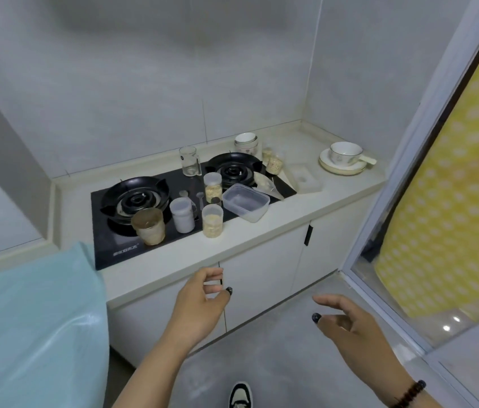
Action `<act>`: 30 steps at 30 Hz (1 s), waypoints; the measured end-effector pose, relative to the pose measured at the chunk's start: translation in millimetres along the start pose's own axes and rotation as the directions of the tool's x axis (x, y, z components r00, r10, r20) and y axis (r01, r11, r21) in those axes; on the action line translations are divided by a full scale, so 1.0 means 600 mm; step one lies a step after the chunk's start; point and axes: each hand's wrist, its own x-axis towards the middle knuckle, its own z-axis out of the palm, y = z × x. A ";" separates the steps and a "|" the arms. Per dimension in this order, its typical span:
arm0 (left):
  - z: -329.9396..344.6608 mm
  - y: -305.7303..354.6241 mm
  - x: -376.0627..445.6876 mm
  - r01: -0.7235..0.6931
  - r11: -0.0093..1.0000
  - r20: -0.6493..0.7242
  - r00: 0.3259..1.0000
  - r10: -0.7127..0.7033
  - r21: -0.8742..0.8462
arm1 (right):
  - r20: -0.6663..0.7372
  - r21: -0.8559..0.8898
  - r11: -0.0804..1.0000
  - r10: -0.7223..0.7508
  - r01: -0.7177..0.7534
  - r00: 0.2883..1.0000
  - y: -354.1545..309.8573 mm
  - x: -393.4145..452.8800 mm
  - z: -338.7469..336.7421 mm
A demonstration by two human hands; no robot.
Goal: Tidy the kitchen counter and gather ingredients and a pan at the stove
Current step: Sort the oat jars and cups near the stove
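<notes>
From my head view, my left hand [203,301] and right hand [347,328] hang loosely curled and empty at the lower centre, below the pale stone counter [262,228]. Mid-frame on the black glass two-burner stove [109,242] stand two clear plastic jars of oat-like flakes [212,221], a white-filled jar [183,214] and a clouded glass tumbler [148,226]. An empty clear plastic tub [245,202] tilts beside them; at upper right a white ceramic bowl [345,153] sits on a plate [339,169].

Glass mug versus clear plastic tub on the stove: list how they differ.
The glass mug stands tall and round with a side handle; the clear plastic tub is low, rectangular and handleless. The mug sits at the back between the burners; the tub sits at the front right edge, slightly tilted. Both look transparent and empty.
</notes>
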 end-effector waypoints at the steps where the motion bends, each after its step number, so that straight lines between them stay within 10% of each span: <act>1: 0.003 -0.002 0.033 0.002 1.000 -0.007 1.000 -0.002 -0.006 | -0.002 -0.007 1.000 0.003 -0.003 1.000 -0.002 0.027 -0.001; 13: -0.011 0.004 0.377 -0.048 0.991 -0.076 0.995 0.058 0.127 | -0.010 0.045 0.999 -0.005 0.006 1.000 -0.113 0.335 0.045; 30: 0.044 -0.104 0.516 0.068 0.938 0.040 0.995 -0.086 0.339 | 0.240 -0.105 0.993 -0.035 0.062 0.970 -0.173 0.561 0.137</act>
